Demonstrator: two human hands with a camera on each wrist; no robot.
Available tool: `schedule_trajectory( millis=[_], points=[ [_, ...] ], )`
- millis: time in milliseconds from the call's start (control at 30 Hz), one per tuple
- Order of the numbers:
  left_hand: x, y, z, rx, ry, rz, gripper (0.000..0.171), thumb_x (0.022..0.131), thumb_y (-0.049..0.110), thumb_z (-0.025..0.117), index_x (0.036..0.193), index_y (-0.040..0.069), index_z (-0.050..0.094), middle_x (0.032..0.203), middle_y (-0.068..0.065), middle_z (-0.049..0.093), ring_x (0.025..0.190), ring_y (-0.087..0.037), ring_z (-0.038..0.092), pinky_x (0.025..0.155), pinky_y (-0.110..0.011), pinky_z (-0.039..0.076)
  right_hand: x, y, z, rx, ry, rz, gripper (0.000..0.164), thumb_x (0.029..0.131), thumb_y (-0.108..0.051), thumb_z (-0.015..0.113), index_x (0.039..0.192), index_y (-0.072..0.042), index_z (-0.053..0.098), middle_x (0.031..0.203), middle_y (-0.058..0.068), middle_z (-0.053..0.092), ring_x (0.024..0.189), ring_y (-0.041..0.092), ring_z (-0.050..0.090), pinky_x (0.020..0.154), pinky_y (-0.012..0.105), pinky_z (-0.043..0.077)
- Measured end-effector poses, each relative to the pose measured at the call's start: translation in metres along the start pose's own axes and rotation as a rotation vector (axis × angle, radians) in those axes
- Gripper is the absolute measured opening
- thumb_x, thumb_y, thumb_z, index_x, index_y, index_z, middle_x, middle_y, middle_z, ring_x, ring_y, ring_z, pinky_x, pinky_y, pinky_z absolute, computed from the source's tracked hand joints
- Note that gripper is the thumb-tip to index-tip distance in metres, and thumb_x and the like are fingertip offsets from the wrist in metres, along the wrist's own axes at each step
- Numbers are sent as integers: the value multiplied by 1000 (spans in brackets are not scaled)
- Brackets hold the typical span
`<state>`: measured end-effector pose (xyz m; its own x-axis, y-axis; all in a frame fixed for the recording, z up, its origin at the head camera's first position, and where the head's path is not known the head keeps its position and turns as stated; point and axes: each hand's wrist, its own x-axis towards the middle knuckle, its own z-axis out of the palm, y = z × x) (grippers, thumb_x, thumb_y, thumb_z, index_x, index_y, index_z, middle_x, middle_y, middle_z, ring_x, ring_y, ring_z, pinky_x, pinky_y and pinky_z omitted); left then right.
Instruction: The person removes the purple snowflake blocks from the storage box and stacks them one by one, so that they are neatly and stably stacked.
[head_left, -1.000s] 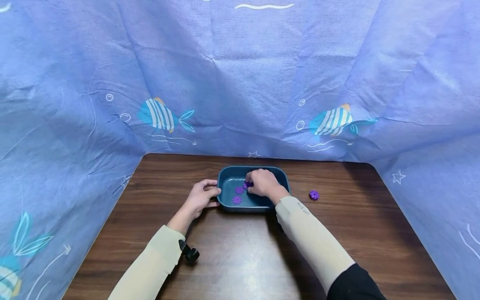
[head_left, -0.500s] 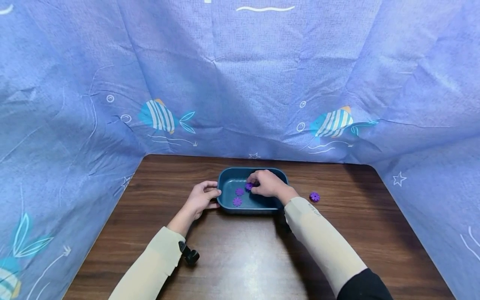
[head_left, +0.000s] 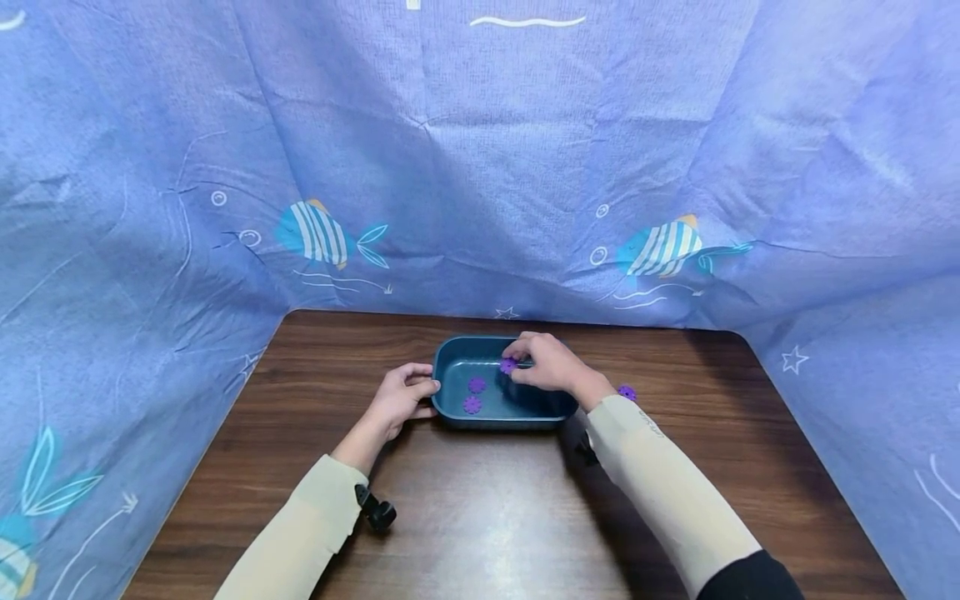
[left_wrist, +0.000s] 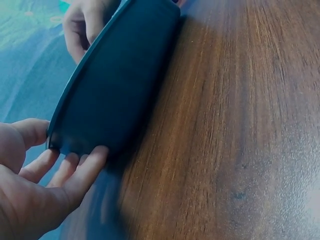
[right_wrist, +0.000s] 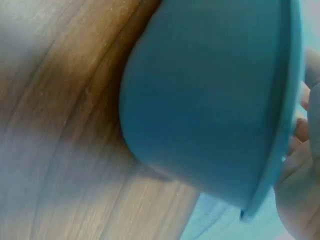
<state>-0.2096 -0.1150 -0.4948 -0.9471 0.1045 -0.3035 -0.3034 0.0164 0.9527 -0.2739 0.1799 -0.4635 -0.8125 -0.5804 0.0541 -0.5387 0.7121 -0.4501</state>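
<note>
A dark teal rectangular bin (head_left: 495, 423) stands on the table. At its left end my left hand (head_left: 397, 397) holds it, thumb at the rim and fingers against the outer wall, as the left wrist view also shows. Over the bin's right half, my right hand (head_left: 549, 363) pinches a purple notched disc (head_left: 508, 366) between thumb and fingers. Two more purple discs lie on the bin floor, a farther disc (head_left: 477, 385) and a nearer disc (head_left: 472, 405). In the right wrist view the bin's wall (right_wrist: 205, 100) hides the held disc and part of the right hand (right_wrist: 300, 185).
Right of the bin, another purple disc (head_left: 627, 392) lies on the wooden table (head_left: 360, 342), partly behind the right forearm. A blue fish-print cloth (head_left: 480, 183) hangs behind and along both sides. A small black camera (head_left: 375, 508) is strapped to the left wrist.
My right hand has drawn to the right and slightly up, lifting the purple disc away from the two on the bin floor. The left hand keeps its hold on the bin.
</note>
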Motion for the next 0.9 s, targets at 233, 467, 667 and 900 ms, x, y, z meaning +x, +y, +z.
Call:
schedule_trajectory(
  millis=[233,467,667,900],
  points=[
    [-1,-3,0,-3,17,-9,38,100,7,64,136,-2,57,122,-21,63,101,-27,70,81,-43,65,-14,2,-10,-9,30,16,29,87,-24,80,114,-13,78,105,0,73,99,16,68,91,39,59],
    [-3,-3,1,-3,17,5,39,99,7,65,136,-4,56,119,-19,64,101,-27,70,81,-44,65,-29,7,-16,-7,93,-17,26,85,-25,84,107,-13,78,97,-2,72,92,18,67,83,36,58],
    [-3,-3,1,3,11,16,40,99,7,65,136,-5,56,118,-17,64,101,-28,69,82,-46,64,-45,18,-20,38,168,-58,25,83,-24,87,102,-12,77,93,-1,71,89,25,68,78,37,57],
    [-3,-3,1,6,8,12,42,100,8,65,138,-5,54,121,-20,62,100,-28,69,80,-44,65,-60,26,-28,60,227,-54,27,83,-24,87,105,-13,77,95,-2,72,87,26,67,73,39,56]
  ],
)
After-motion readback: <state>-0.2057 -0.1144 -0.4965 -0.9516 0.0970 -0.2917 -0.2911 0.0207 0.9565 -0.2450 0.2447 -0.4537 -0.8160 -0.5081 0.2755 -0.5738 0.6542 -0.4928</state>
